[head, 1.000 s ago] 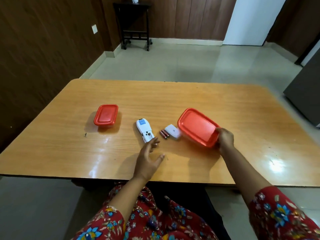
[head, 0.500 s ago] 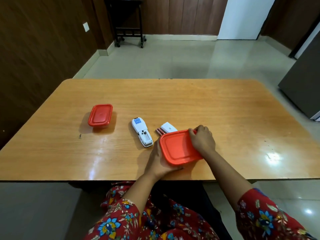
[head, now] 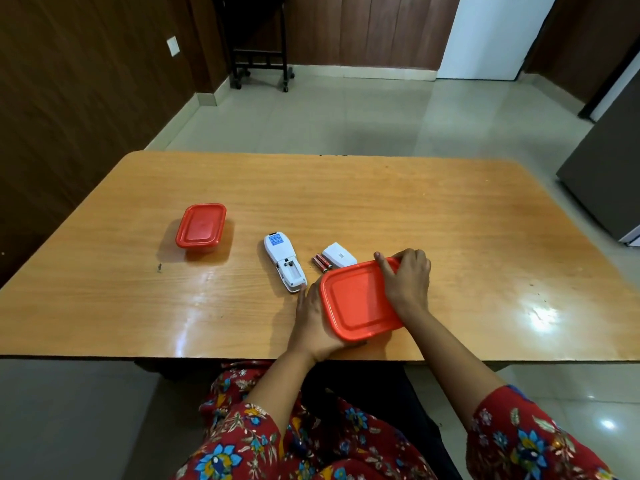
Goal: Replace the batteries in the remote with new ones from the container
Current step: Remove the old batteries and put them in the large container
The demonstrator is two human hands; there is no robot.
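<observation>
Red rectangular container (head: pixel 360 299), glossy wooden table (head: pixel 381 202)

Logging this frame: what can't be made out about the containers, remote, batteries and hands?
Head view only.
1. Large container: shut, contents unseen.
2. Small container: shut too, contents unseen.
3. Remote: print on its blue label too small to read.
4. Batteries: markings too small to read.
5. Left hand: fingers hidden behind the large container.
</observation>
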